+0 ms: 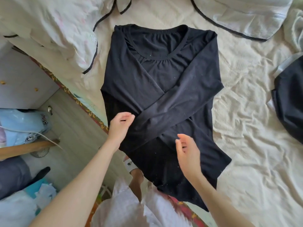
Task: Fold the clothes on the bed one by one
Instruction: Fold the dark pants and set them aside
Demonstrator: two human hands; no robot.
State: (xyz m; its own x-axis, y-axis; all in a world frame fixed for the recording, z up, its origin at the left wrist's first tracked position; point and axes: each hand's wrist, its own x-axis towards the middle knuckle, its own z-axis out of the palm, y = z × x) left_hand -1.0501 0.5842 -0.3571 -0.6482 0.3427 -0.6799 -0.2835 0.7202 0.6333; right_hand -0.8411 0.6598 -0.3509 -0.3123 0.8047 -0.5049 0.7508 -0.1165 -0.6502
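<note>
While laid flat on the cream bed sheet (246, 99), neck toward the far side, black long-sleeved top (157, 76) with both sleeves folded in and crossed over the front, hem hanging off the near edge of the bed. At the top's lower left edge, left hand (119, 126), fingers loosely curled, empty, just touching or just above the end of the sleeve that crosses from the right; cannot tell which. Over the lower front of the top, right hand (186, 151), fingers relaxed and slightly bent, gripping nothing, raised a little off the fabric. Beyond the top's neck, pale garments with dark piping (229, 20) spread across the sheet, and to the upper left of the top a white crumpled piece with faint pink print (65, 30). Well to the right of the top, at the picture's edge, another dark garment (290, 102) with a grey band. Left of the top, past the patterned bed edge (78, 102), wooden floor (70, 128) with a light blue plastic bag (23, 122). Below the top's hem, white clothing of the person (131, 208).
</note>
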